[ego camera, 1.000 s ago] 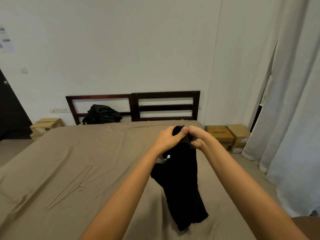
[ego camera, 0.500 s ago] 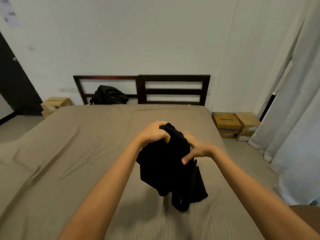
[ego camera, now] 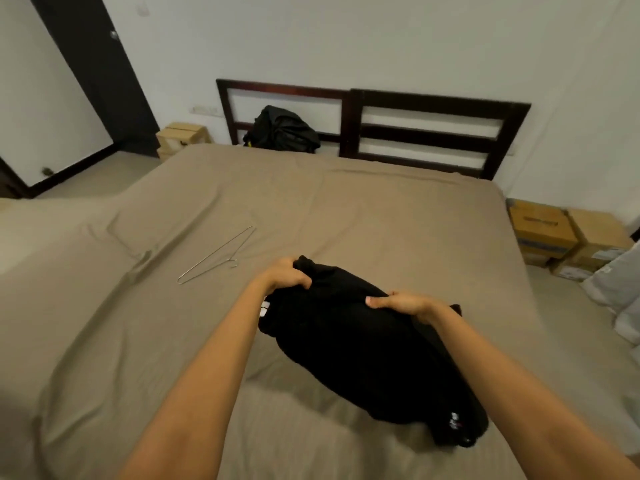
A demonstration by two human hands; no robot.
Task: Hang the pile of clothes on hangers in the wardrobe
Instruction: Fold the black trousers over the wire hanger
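A black garment hangs bunched just above the tan bed, its lower end near the sheet at the right. My left hand grips its upper left edge with curled fingers. My right hand holds the top edge further right, thumb and fingers pinching the cloth. A thin wire hanger lies flat on the sheet to the left of my left hand, apart from both hands.
A black bag leans against the dark wooden headboard. Cardboard boxes stand on the floor right of the bed, another box at its far left corner. A dark door is at the left, pale curtains at the right.
The garment came down from chest height to just above the bed. My hands moved apart along its top edge. The view tilted down and turned left.
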